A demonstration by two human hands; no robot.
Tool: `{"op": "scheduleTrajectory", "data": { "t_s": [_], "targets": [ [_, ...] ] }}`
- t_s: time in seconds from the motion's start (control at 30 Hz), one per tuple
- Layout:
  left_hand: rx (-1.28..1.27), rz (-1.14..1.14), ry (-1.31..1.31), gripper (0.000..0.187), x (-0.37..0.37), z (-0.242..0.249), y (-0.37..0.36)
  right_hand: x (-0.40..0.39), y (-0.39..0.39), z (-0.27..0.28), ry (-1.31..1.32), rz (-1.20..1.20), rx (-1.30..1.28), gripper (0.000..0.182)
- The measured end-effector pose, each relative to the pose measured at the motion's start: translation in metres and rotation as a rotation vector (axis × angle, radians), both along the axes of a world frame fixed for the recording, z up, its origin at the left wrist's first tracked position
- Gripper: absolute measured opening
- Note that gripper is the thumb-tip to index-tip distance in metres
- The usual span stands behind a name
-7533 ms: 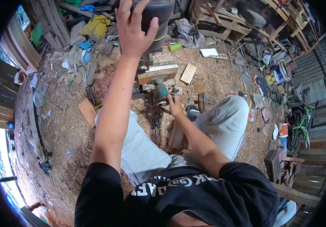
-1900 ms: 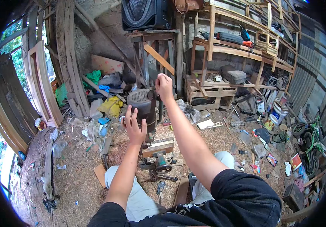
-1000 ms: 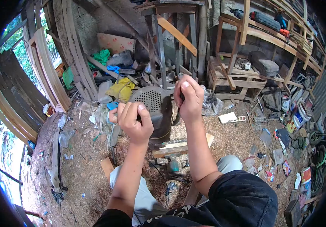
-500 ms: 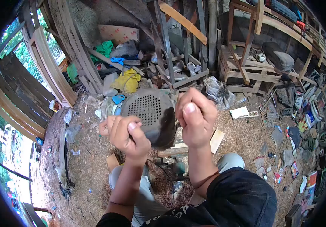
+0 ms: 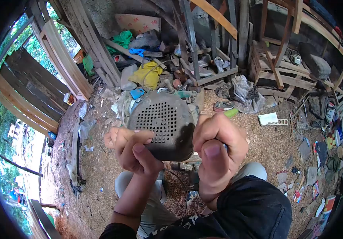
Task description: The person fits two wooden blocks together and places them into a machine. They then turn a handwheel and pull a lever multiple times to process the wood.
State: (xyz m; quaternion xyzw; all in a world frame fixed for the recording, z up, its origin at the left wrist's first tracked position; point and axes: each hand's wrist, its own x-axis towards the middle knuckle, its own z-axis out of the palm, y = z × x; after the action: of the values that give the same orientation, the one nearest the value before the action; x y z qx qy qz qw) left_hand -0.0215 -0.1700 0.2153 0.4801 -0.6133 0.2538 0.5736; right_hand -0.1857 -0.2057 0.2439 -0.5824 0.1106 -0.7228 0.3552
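Observation:
A dark, rounded cover with a grid of square holes [image 5: 157,119] stands in front of the body, with a black patch on its lower right. My left hand [image 5: 135,149] is closed at its lower left edge, fingertips pinched near the holes; whatever sits between them is too small to name. On the right side my right hand [image 5: 221,149] is curled into a fist with the thumb on top, and a small bluish bit shows beside the thumb. What the right fingers hold is hidden.
A yellow cloth [image 5: 148,75] and a blue scrap [image 5: 137,93] lie beyond the cover. Crumpled clear plastic [image 5: 245,93] is to the right, near a wooden frame [image 5: 285,79]. A white block [image 5: 268,118] lies on the littered floor, and planks lean at the left.
The view has shifted, so the background sits further right and nearer. My right hand has turned and moved right and down, its thumb now toward the camera. My left hand stays pinched.

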Motion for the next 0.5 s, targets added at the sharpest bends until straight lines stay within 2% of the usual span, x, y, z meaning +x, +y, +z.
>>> {"op": "scheduleTrajectory", "data": {
  "t_s": [0.17,0.23,0.37,0.5],
  "targets": [
    [0.004,0.012,0.007,0.042,-0.004,-0.001,0.0,-0.005,0.004,-0.006,0.021,-0.029,0.021,0.02],
    [0.012,0.022,0.034,0.044,-0.004,-0.003,0.001,-0.007,0.004,-0.009,0.044,-0.006,-0.091,0.019],
    [0.009,0.047,0.086,0.046,-0.009,-0.003,0.001,-0.005,0.013,-0.012,0.016,-0.004,-0.076,0.019],
    [-0.039,0.076,-0.032,0.046,-0.004,0.0,-0.002,-0.003,0.019,-0.013,-0.002,0.0,-0.032,0.021]
  ]
}}
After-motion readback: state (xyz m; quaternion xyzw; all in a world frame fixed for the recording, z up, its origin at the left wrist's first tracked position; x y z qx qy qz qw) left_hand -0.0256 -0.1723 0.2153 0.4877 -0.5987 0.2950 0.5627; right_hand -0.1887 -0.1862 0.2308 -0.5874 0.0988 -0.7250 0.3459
